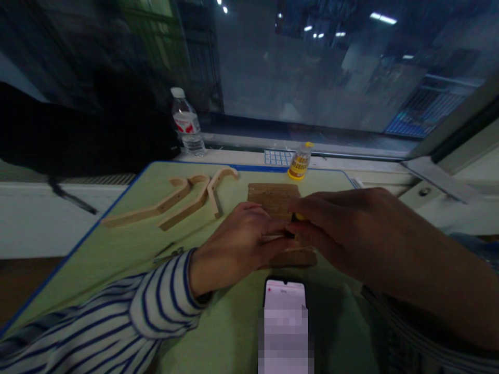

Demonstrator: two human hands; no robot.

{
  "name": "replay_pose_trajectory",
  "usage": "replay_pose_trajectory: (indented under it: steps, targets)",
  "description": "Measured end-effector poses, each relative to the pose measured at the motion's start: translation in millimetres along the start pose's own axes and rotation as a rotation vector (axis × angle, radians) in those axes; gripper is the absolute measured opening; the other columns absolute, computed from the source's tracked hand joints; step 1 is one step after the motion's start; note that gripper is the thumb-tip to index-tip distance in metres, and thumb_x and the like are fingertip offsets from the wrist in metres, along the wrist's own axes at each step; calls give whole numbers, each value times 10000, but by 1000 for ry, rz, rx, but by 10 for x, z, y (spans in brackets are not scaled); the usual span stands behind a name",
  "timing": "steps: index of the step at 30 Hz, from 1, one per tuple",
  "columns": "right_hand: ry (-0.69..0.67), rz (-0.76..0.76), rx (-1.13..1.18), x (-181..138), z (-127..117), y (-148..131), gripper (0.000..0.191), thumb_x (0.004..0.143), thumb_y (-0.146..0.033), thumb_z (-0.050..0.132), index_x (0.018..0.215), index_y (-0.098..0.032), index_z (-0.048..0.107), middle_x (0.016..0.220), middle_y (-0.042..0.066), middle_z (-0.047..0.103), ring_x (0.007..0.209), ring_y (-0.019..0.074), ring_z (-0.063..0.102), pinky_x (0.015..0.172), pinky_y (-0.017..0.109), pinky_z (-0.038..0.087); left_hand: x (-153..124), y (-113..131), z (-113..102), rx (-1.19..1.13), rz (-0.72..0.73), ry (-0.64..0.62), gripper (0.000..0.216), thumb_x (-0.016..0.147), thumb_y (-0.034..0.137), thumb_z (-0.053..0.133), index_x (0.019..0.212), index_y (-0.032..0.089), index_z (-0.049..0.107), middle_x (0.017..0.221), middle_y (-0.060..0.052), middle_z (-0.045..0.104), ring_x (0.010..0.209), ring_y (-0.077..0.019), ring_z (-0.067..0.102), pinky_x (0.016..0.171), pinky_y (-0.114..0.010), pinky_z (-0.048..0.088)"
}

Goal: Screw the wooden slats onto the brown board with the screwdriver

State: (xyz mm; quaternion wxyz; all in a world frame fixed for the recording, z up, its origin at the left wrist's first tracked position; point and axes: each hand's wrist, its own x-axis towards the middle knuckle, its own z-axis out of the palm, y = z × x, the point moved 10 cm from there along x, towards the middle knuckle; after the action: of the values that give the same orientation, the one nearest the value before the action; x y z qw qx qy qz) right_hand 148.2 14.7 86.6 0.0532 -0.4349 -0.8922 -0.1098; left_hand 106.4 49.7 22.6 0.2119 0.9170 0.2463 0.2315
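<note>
My right hand [346,223] comes in from the right, its fingers closed on a small black-and-yellow tool handle [298,216]; most of the tool is hidden by the fingers. From the left reaches my left hand [247,236], with thumb and fingers brought together at the lower end of that tool. What they pinch there, if anything, is hidden. Both hands are over a brown grooved board [273,193], which lies flat on the pale green table [234,311].
Curved wooden pieces [183,200] lie at the table's back left, with a small dark item [169,254] nearer. A phone [286,301] lies in front. A yellow-capped glue bottle [300,162] stands at the back edge; a water bottle [188,124] stands by the window.
</note>
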Motion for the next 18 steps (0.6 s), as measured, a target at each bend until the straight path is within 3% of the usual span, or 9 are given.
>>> replay_pose_trajectory:
  steps: [8, 18]
  targets:
    - [48, -21, -33, 12, -30, -31, 15, 878, -253, 523, 878, -237, 522, 708, -37, 632, 530, 142, 533, 485, 287, 263, 11, 9, -4, -38, 18, -4, 217, 915, 330, 480, 933, 248, 680, 851, 26, 697, 800, -127, 620, 839, -288, 401]
    - [16, 18, -53, -3, -9, -22, 54, 878, -270, 522, 916, -242, 546, 727, -40, 645, 503, 139, 527, 473, 298, 247, 17, 23, 5, -59, 34, -12, 222, 920, 331, 466, 935, 248, 672, 856, 18, 700, 812, -135, 637, 816, -284, 429]
